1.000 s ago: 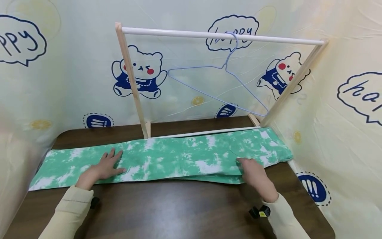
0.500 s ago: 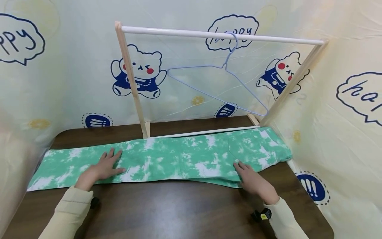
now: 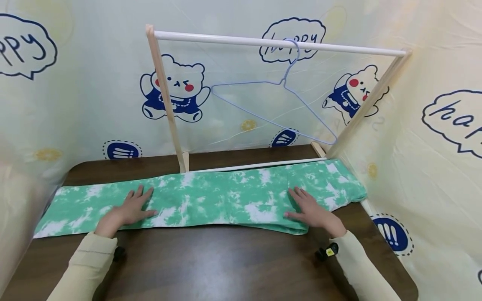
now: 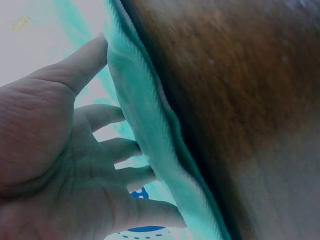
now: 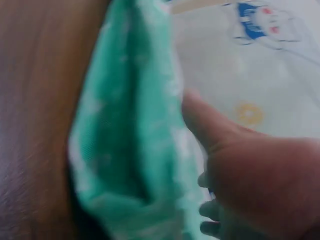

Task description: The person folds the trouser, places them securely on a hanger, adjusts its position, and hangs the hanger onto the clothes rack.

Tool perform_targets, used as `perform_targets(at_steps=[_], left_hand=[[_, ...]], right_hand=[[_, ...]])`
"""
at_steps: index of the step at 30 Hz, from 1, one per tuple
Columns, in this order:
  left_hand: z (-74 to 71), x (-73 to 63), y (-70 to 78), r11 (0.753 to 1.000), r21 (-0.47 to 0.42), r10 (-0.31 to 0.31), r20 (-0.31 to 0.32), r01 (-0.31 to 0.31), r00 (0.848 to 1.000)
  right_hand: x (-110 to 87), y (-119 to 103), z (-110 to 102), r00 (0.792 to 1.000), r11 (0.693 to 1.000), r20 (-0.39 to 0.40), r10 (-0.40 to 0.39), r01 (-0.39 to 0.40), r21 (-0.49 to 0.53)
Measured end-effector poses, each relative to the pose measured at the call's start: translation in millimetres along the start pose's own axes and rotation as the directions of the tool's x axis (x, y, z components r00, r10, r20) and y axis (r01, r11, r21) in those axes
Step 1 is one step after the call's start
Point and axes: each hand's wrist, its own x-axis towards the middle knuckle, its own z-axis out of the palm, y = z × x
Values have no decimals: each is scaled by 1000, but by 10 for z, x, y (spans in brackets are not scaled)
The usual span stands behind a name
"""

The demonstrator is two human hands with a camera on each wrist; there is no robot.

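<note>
A long folded strip of green-and-white tie-dye cloth lies across the table. Its layers part slightly along the front edge near the right hand, and the left wrist view shows the cloth's edge close up. My left hand rests on the left part of the strip with fingers spread. Farther right, my right hand lies on the cloth, fingers extended and thumb apart. In the right wrist view a loose fold bulges beside the thumb. Neither hand grips anything.
Behind the cloth stands a wooden rack with a white top rail. A blue wire hanger hangs from that rail. The dark brown table extends in front, and printed curtains enclose the back and sides.
My right hand first drew the front corner of the cloth slightly toward me, then moved up and left onto the strip with its fingers spread. My left hand has stayed in place.
</note>
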Motion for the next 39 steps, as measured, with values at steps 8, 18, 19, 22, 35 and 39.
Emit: perform_targets(at_steps=[8,18,19,22,35,39], left_hand=[[4,-1,-21,1000,2,-26,11,26,1000],[8,-51,-71,1000,-12,-29,-17,29,999],[4,-60,-71,1000,-12,-22,-17,22,1000],[-1,-83,-77,1000,-14,-22,-14,21,1000],[39,-198,-187,995,-38,84,-94,-88,992],[109,-257,-235,993,-44,104,-121,-110,987]], right_hand=[[50,117,348,998,995,-37,48,-51,-86],[-15,61,475,990,990,-141,11,-31,-138],[-12,55,455,993,992,-120,15,-30,-126],[7,11,346,999,994,-27,43,-46,-95],[346,-328,-124,980,998,189,57,-56,-9],[436,-384,-131,981,1000,192,21,-18,-17]])
